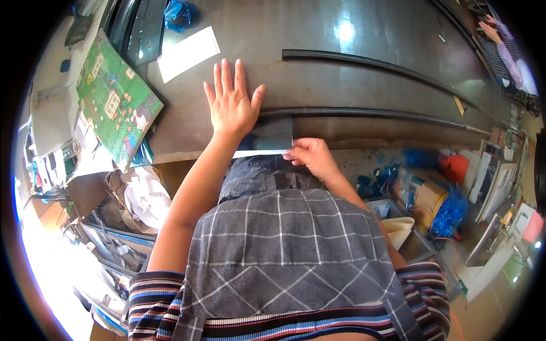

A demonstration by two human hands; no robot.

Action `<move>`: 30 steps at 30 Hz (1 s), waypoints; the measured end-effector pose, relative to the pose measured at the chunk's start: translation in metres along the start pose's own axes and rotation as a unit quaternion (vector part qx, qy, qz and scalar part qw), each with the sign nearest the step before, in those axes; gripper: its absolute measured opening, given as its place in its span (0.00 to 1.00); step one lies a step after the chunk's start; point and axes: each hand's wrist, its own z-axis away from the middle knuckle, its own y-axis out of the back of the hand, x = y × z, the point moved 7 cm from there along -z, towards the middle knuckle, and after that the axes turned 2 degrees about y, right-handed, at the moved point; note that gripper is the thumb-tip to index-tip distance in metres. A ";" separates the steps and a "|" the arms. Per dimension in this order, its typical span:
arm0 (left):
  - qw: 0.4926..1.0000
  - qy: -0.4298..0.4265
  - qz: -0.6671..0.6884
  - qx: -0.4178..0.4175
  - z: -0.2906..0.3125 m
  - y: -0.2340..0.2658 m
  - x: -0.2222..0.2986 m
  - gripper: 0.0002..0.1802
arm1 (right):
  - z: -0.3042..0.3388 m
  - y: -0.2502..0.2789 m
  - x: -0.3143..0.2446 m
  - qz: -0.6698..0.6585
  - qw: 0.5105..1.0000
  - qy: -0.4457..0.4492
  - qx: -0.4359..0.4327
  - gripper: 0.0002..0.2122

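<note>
My left hand (232,105) lies palm down on the dark worktable (187,125), fingers spread. Its wrist is beside a black sheet (267,133) with a white strip along its near edge. That edge hangs over the front of the table, close to my apron. With thumb and fingers, my right hand (313,159) pinches the sheet's near right corner. A long black strip (364,112) runs across the table just beyond the sheet. Farther back lies a second long black strip (352,58). Beyond my left fingertips is a white sheet of paper (190,54).
At the left a green patterned board (116,99) leans over the table edge. A blue plastic bundle (178,16) sits at the back left. Below the table on the right are blue plastic bags (449,213) and boxes. Another person (512,62) is at the far right.
</note>
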 end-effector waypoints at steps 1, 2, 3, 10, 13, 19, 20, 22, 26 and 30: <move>1.000 0.001 -0.005 -0.003 0.000 0.000 0.001 0.40 | -0.001 -0.001 0.000 0.039 0.999 0.006 0.016 0.09; 1.000 0.002 -0.009 -0.006 0.000 -0.001 0.001 0.40 | -0.001 -0.002 0.001 0.077 0.996 0.011 0.032 0.09; 1.000 0.002 -0.013 -0.010 0.001 -0.002 0.002 0.40 | 0.000 -0.002 0.002 0.116 0.992 0.016 0.049 0.09; 0.999 0.008 -0.030 -0.039 -0.001 0.000 0.005 0.40 | 0.064 0.100 0.123 0.268 0.955 -0.114 0.048 0.10; 0.998 -0.059 0.020 -0.023 -0.004 0.019 0.062 0.41 | 0.101 0.114 0.079 0.173 0.969 -0.143 0.103 0.09; 0.969 -0.156 0.184 -0.051 0.010 -0.002 0.096 0.41 | 0.098 0.072 -0.031 0.300 0.953 0.002 0.038 0.10; 0.949 -0.156 0.271 -0.051 0.015 0.011 0.089 0.40 | 0.092 0.062 -0.051 0.327 0.944 0.029 0.030 0.09; 0.873 -0.210 0.424 -0.116 0.028 0.035 0.074 0.41 | 0.067 0.041 -0.093 0.365 0.925 0.103 0.033 0.09; 0.899 -0.044 0.300 -0.316 0.084 0.049 0.011 0.26 | 0.002 -0.023 -0.146 0.447 0.837 0.310 0.060 0.09; 0.893 0.194 0.386 -0.125 0.140 0.061 -0.141 0.21 | -0.056 -0.041 -0.173 0.715 0.558 0.377 0.189 0.19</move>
